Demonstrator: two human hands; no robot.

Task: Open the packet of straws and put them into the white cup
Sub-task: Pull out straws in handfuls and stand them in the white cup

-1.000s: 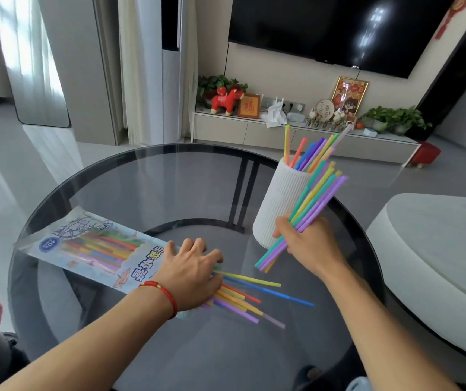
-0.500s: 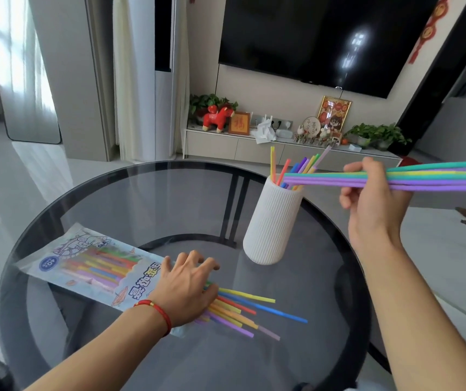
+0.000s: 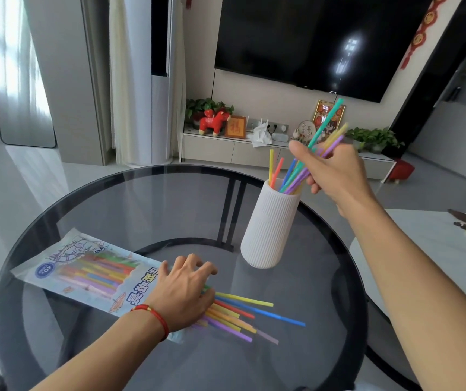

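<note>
Right hand [image 3: 336, 176] closed around bundle of straws [image 3: 315, 153], held tilted above white cup [image 3: 269, 227]; lower ends lowered into cup mouth, upper ends pointed toward 1 o'clock. Few straws already stood in cup. Cup set upright on round glass counter [image 3: 113, 210], at 2 o'clock from left hand [image 3: 182, 294]. Left hand laid palm down, fingers spread, pressed on open end of straw packet [image 3: 85, 275]; nothing gripped. Loose straws [image 3: 243, 314] fanned out from under it toward 4 o'clock. Packet stretched toward 10 o'clock.

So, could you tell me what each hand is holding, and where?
The right hand grips a bunch of straws around mid-length. The left hand holds nothing, pressing on the packet.
</note>
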